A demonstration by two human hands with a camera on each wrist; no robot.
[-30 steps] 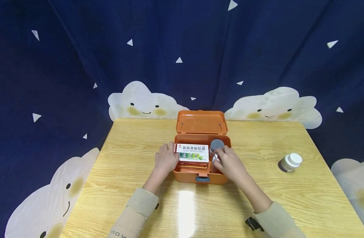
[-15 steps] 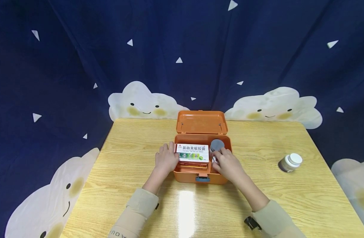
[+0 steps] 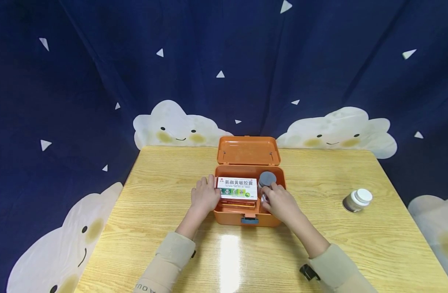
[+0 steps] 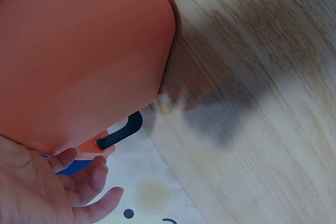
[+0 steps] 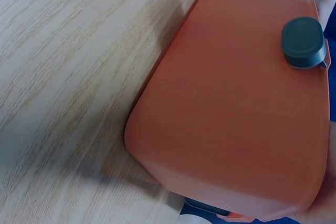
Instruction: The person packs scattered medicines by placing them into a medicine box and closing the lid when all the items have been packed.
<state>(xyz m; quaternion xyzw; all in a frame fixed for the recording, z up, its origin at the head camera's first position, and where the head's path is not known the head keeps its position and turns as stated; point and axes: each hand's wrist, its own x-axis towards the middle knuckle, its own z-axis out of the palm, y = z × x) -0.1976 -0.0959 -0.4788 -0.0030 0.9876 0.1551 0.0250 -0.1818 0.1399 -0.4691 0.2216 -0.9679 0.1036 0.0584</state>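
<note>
An orange storage box (image 3: 227, 218) stands open on the table, its lid (image 3: 248, 150) tipped back. Inside, a white medicine carton (image 3: 237, 188) lies on top of other cartons (image 3: 238, 204) at the left. A grey-capped bottle (image 3: 267, 178) stands at the back right. My left hand (image 3: 204, 197) rests at the box's left rim, its thumb by the carton; the left wrist view shows loosely bent fingers (image 4: 94, 182) outside the wall. My right hand (image 3: 282, 203) reaches into the right side and holds a small bottle (image 3: 263, 198), mostly hidden by the fingers.
A white-capped bottle with a dark label (image 3: 357, 200) lies tilted on the wooden table (image 3: 165, 171) at the right. The box has a dark blue-grey front latch (image 3: 249, 220) and a dark handle (image 4: 122, 132). Behind the table hangs a dark blue curtain (image 3: 194, 40).
My right hand has moved slightly left and lower into the box with the small bottle, which is now more covered. My left hand and the bottle on the table have stayed put.
</note>
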